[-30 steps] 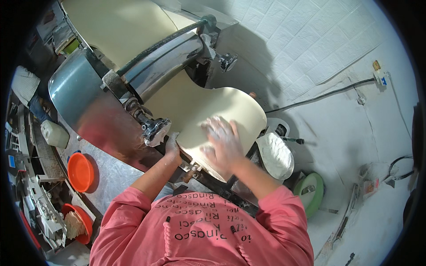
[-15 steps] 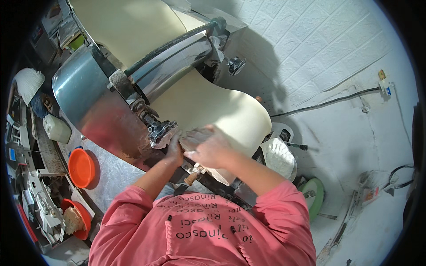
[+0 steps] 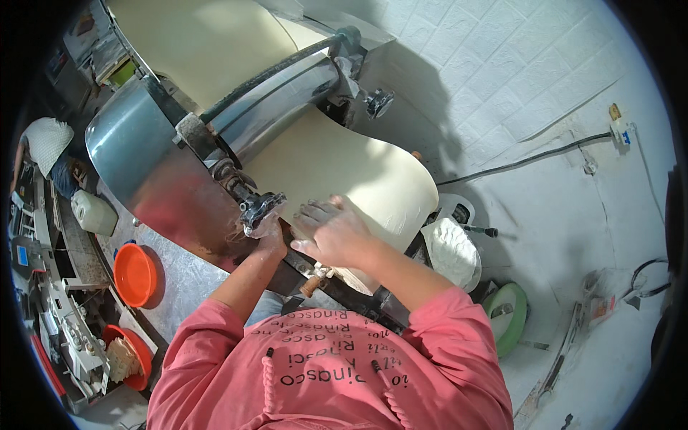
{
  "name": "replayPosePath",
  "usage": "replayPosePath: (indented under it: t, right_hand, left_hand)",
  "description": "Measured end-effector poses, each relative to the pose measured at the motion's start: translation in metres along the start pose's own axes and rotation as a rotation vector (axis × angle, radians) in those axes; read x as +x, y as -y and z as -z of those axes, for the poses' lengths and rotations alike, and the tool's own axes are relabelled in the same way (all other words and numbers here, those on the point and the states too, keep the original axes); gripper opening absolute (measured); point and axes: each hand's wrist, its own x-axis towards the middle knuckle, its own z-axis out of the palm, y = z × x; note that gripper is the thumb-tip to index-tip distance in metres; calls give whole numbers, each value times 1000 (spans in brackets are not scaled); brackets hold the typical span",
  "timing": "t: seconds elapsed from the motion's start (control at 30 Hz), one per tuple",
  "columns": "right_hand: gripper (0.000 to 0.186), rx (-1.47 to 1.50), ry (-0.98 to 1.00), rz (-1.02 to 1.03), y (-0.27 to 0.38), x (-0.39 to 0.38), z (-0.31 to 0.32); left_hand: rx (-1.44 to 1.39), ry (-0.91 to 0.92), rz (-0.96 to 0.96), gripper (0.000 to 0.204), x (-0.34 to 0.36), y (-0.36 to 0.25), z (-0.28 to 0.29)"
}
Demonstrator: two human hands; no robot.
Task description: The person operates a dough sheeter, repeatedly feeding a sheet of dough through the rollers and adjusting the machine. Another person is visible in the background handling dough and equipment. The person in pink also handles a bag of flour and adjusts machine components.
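Note:
A broad sheet of pale dough [image 3: 351, 161] comes out between the steel rollers of a machine and hangs down toward me. My right hand [image 3: 328, 231], dusted with flour, lies over the near left part of the sheet with its fingers stretched and spread. My left hand [image 3: 271, 242] is at the black handwheel [image 3: 259, 211] on the machine's near side, which has clear plastic around it. The fingers of that hand seem closed on the wheel, partly hidden by it. Just below my hands a brass-coloured fitting [image 3: 312, 285] sticks out of the dark frame.
A curved steel cover [image 3: 143, 158] bounds the machine at left. Orange basins [image 3: 135, 274] stand beyond it, near a white jug [image 3: 93, 213]. At right are a container of white flour [image 3: 451, 251], a green basin [image 3: 510, 322] and a cable [image 3: 530, 159] along the wall. Another person [image 3: 50, 147] is at far left.
My left hand has moved from beside the right hand up to the handwheel. My right hand has shifted slightly, its fingers now more spread. The dough's lower edge looks slightly changed.

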Motion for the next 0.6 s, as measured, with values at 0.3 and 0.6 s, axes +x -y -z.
replayPosePath:
  t: [0.3, 0.6]
  right_hand:
    - [28, 246, -559, -424, -137, -180, -11]
    - [27, 314, 225, -602, -138, -229, -31]
  left_hand:
    - [52, -182, 246, 35, -65, -35, -92]
    - [213, -215, 189, 42, -67, -37, -88]
